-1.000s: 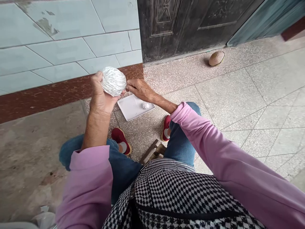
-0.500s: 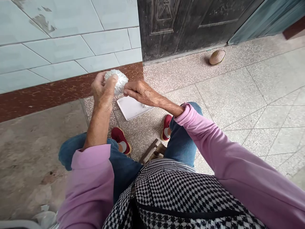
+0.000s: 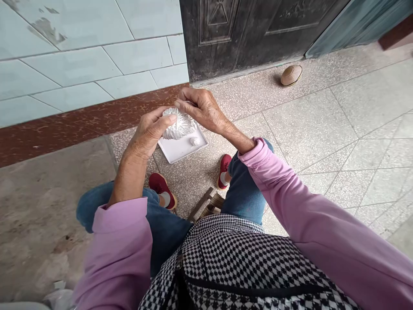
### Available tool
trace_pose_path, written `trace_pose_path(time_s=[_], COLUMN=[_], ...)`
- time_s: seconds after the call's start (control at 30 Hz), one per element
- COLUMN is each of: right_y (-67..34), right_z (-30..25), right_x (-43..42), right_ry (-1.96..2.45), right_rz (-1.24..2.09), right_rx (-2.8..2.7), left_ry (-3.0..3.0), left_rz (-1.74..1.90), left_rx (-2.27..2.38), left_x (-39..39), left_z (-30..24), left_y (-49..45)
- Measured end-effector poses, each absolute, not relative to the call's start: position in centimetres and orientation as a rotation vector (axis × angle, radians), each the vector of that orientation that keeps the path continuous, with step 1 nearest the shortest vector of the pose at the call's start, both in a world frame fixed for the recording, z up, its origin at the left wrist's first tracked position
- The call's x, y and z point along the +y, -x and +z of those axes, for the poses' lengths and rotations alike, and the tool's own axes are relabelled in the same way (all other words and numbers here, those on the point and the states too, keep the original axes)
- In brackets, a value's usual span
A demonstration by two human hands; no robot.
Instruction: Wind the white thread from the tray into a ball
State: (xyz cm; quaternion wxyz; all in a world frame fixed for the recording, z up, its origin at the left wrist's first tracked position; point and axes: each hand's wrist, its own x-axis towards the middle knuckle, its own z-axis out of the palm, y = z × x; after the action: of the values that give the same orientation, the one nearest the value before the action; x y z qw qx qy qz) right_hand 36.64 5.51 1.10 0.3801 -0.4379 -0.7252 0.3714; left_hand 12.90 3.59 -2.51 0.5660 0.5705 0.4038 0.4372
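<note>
A ball of white, shiny plastic string (image 3: 180, 125) is held up in front of me, over the tray. My left hand (image 3: 151, 131) is closed on its left side, the thumb pressed over the front of the windings. Close to the ball's top edge, my right hand (image 3: 201, 107) is pinched together, seemingly on a strand of the same string; the fingertips partly hide it. On the floor below lies a shallow white tray (image 3: 177, 154) with a small white wad (image 3: 195, 141) in it.
A tiled wall (image 3: 80, 64) and a dark panelled door (image 3: 245, 38) stand ahead. On the floor near the door is a brown ball-like object (image 3: 291, 75). A small wooden stool (image 3: 204, 206) shows between my legs. Whitish plastic (image 3: 60, 297) is at bottom left.
My left hand has brought the string ball right and slightly down, turning it. My right hand has risen from the ball's right side to its top. The small wad in the tray now shows fully.
</note>
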Motion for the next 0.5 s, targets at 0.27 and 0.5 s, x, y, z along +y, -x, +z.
trace_pose_path(time_s=[0.27,0.5], right_y=[-36.4,-36.1], right_z=[0.7,-1.3], right_x=[5.7,8.2], right_ry=[1.186,1.111], right_rz=[1.015,0.948], right_rx=[-1.829,-1.796], left_ry=[-1.237,-1.01], left_rz=[0.998,1.143], left_rx=[0.902,0.852], left_x=[3.6,3.0], left_z=[-2.9,0.0], left_y=[-13.1,-13.9])
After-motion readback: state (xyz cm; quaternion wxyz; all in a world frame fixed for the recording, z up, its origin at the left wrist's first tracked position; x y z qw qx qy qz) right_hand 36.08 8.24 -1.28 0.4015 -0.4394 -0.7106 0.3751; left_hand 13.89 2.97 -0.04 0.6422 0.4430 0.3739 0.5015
